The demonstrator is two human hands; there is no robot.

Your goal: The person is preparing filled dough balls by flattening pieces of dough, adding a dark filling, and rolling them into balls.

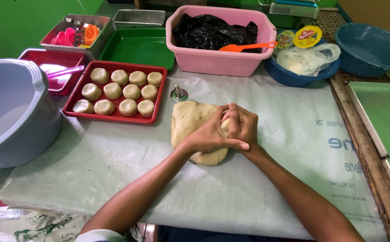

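Observation:
A large slab of pale dough (pixel 188 121) lies on the plastic-covered table (pixel 114 170) in the middle. Both hands sit together on its right side. My left hand (pixel 207 136) curls over the dough, fingers pinching a piece of it. My right hand (pixel 243 126) presses against the left one, fingers folded on the same bit of dough. To the left, a red tray (pixel 74 100) holds several round, flattened dough balls (pixel 113 91) in rows. A small metal mould (pixel 178 93) stands just beyond the slab.
A grey plastic basin (pixel 11 112) stands at far left. Behind are a pink tub (pixel 222 60) with black plastic and an orange scoop (pixel 244 46), a green tray (pixel 136 47), a metal tin of cutters (pixel 76 33), blue bowls (pixel 370 47) and green trays (pixel 383 116) at right.

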